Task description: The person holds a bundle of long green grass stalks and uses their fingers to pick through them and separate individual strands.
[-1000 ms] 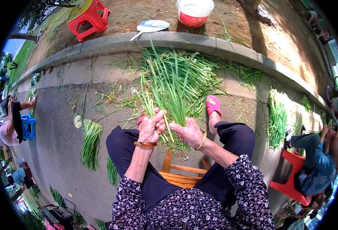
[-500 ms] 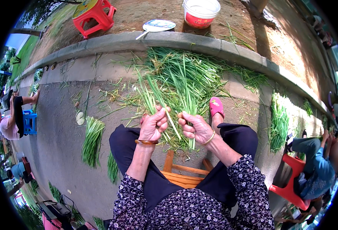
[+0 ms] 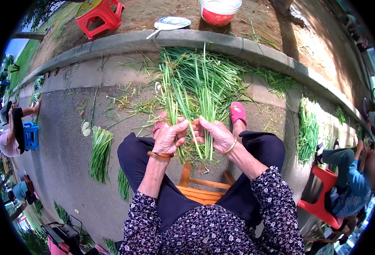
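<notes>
- Dark floral cloth covers both forearms at the near edge: left sleeve (image 3: 141, 221), right sleeve (image 3: 276, 204).
- Wooden stool (image 3: 199, 195) shows between the knees of the dark trousers (image 3: 138, 170).
- Left hand (image 3: 169, 137), amber-coloured bracelet (image 3: 160, 155) at the wrist: thumb and curled fingers pinching the left bundle of green stalks (image 3: 173, 91), leaves pointing far.
- Right hand (image 3: 217, 135), thin bangle (image 3: 230, 146) at the wrist: pinching the right bundle of green stalks (image 3: 205, 97). Pale lower ends extend on the near side of the fingers.
- Fingertips of the two hands are close together; whether they touch cannot be told.
- Pink slippers: left slipper (image 3: 160, 119) partly hidden behind the left hand, right slipper (image 3: 238, 112) in plain view.
- Laid bunch (image 3: 100, 155) rests on the pavement at left; smaller bunch (image 3: 123, 185) lies nearer, beside the left knee.
- Large green heap (image 3: 228, 74) lies beyond the hands, by the stone kerb (image 3: 132, 43).
- Beyond the kerb: hand fan (image 3: 172, 23), white-and-red bucket (image 3: 219, 15) to its right, red stool (image 3: 98, 19) to its left.
- Far right: person in blue (image 3: 350, 187) seated on a red chair (image 3: 321, 204). Far left: person in pink (image 3: 9, 142) beside a blue stool (image 3: 31, 135).
</notes>
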A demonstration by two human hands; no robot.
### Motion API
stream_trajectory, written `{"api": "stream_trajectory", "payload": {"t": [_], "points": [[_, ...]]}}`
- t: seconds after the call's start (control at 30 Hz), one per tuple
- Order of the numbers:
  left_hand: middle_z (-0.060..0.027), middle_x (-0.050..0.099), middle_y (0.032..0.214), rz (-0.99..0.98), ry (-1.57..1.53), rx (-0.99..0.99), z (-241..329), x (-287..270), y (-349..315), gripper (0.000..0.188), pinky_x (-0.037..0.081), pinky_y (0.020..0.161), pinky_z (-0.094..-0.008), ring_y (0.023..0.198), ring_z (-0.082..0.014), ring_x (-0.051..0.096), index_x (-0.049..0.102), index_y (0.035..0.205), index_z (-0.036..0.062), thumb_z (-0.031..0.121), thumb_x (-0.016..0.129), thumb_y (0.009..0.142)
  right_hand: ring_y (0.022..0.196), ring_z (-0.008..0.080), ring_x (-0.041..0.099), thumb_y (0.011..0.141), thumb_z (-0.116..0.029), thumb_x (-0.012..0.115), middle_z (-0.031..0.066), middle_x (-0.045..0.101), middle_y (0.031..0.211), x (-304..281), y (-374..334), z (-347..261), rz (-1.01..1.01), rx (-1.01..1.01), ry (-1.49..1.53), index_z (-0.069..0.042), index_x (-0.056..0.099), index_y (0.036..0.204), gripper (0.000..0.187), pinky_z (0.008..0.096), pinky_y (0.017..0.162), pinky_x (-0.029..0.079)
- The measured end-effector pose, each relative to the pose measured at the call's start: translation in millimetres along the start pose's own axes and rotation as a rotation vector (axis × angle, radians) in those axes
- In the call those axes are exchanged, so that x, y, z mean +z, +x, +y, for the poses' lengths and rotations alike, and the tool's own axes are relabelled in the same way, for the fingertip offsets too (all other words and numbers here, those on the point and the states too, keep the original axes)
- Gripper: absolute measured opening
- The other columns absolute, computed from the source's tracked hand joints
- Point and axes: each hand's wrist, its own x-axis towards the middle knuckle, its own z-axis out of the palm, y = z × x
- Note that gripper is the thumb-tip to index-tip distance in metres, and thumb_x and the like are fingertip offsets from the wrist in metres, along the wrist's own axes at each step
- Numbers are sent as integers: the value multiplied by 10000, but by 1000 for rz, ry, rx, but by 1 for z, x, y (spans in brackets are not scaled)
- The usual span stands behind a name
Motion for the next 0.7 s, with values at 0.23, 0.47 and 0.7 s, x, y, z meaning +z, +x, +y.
{"api": "stream_trajectory", "payload": {"t": [0.23, 0.47, 0.7], "points": [[84, 493, 682, -14, 95, -36, -1, -2, -3, 284, 243, 329, -149, 450, 0, 380, 472, 989, 123, 105, 622, 749, 713, 194, 591, 853, -264, 495, 102, 574, 822, 6, -4, -1, -36, 18, -41, 19, 510, 947, 298, 307, 607, 530], [34, 503, 568, 69, 220, -1, -3, 2, -4, 163, 208, 323, -162, 368, -12, 335, 553, 827, 57, 139, 649, 723, 670, 192, 582, 856, -264, 488, 87, 542, 755, 8, -4, 3, -75, 5, -18, 37, 509, 941, 314, 342, 591, 533], [47, 467, 508, 14, 383, 34, 0, 6, -4, 186, 188, 327, -164, 349, -14, 283, 565, 836, 37, 210, 589, 775, 548, 114, 505, 861, -253, 485, 36, 518, 725, 6, -3, 4, -58, 16, -25, 18, 516, 919, 279, 236, 420, 443]]}}
